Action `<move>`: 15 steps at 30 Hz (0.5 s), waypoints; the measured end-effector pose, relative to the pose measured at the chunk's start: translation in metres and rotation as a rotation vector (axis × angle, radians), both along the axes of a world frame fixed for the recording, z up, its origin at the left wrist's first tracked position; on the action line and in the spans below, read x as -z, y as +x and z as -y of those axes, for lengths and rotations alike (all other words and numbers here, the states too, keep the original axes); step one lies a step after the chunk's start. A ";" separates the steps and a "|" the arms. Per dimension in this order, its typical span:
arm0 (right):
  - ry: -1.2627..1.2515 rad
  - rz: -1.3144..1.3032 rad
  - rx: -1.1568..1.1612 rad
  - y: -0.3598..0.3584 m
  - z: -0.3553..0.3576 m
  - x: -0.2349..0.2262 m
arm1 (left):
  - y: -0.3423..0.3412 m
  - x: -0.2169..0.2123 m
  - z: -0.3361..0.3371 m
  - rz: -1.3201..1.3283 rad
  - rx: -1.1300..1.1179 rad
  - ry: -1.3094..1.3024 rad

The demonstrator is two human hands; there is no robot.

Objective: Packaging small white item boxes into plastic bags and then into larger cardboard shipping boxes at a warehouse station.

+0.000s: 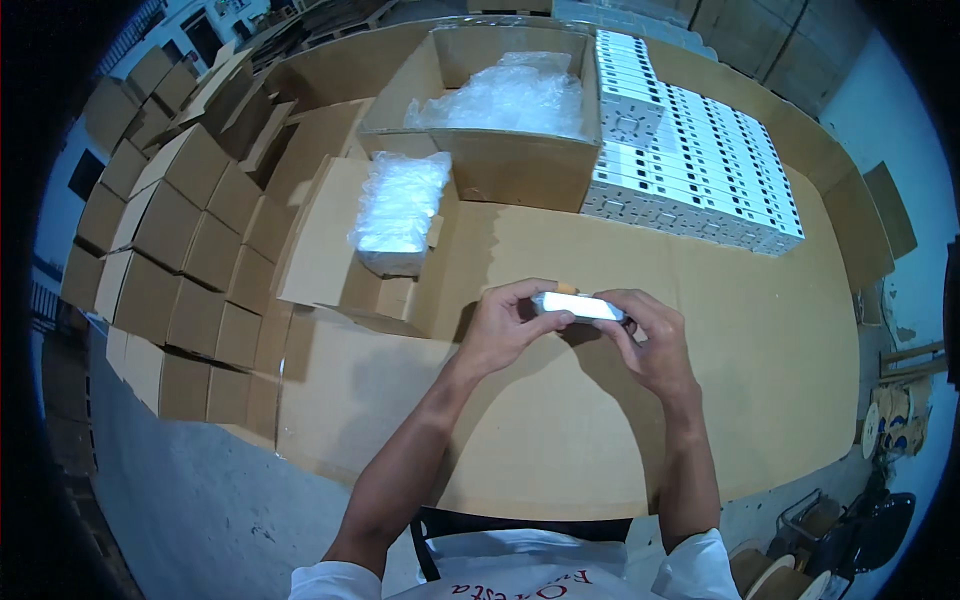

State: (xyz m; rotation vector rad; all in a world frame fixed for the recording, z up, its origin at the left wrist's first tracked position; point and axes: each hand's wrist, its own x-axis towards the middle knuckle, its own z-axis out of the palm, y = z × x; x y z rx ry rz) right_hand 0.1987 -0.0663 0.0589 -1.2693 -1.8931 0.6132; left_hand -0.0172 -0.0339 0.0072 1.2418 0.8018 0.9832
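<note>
In front of me, above the cardboard-covered table (560, 430), both hands hold a small, slim white block (582, 305) with rounded edges. My left hand (505, 328) pinches its left end between thumb and fingers. The other end is gripped by my right hand (650, 338). A bit of orange shows behind the block by the left fingertips; whether it belongs to the block I cannot tell. Left of my hands, a bubble-wrapped bundle (402, 212) stands in a small open carton (325, 240).
Behind that carton stands a larger open box (525, 165) holding loose bubble wrap (510, 95). Rows of white pieces with black marks (690, 165) are stacked at the back right. Brown cartons (180, 255) pile up along the left edge. Raised cardboard (850, 225) borders the table's far right.
</note>
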 end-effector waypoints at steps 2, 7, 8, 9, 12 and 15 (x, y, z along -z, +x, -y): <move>0.045 0.042 -0.013 -0.010 -0.003 -0.008 | -0.009 0.008 -0.003 0.015 -0.047 0.016; 0.105 0.040 0.120 -0.013 -0.008 -0.016 | -0.026 0.012 -0.007 -0.122 -0.086 0.026; 0.009 -0.031 0.203 -0.019 -0.007 -0.021 | -0.029 0.009 -0.004 -0.138 -0.111 0.025; 0.005 -0.030 0.182 -0.031 -0.008 -0.025 | -0.032 0.012 -0.003 -0.138 -0.131 0.021; -0.050 -0.298 0.060 -0.076 -0.020 -0.027 | -0.050 0.016 -0.003 -0.329 -0.044 0.155; -0.091 -0.443 -0.037 -0.139 -0.026 -0.026 | -0.062 0.022 0.010 -0.417 0.055 0.172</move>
